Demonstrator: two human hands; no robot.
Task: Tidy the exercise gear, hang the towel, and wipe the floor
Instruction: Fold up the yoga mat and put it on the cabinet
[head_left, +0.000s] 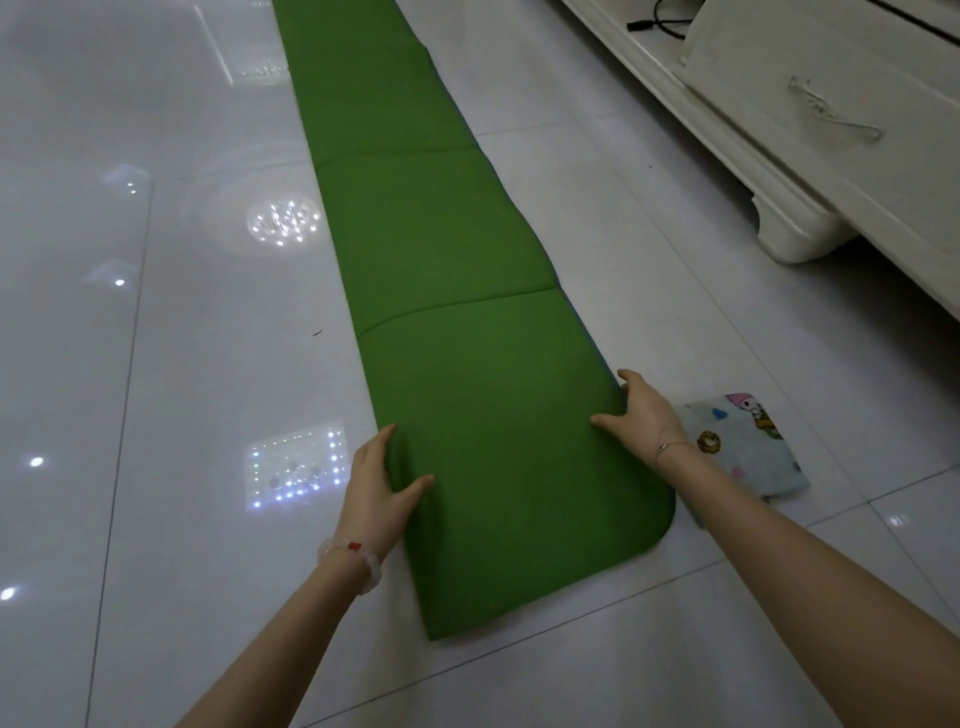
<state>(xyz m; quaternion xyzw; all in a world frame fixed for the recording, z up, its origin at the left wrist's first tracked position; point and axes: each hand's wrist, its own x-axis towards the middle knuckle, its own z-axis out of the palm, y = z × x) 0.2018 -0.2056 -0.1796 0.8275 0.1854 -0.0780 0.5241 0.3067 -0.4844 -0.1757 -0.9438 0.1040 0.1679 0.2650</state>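
A white cabinet (779, 156) stands on a curved foot at right, a black cable (636, 24) lying on top.

Out of sight or cut off, floor level

Far end of green mat (457, 312) runs out past top edge; underside unseen. Cannot tell if fingers of left hand (376, 486) or right hand (641, 415) reach under the mat's sides. Right forearm hides near corner of printed cloth (748, 447). Top and right edges cut white cabinet (779, 156); black cable (670, 21) exits at top. The dark speck (317, 332) on tiles is too small to tell
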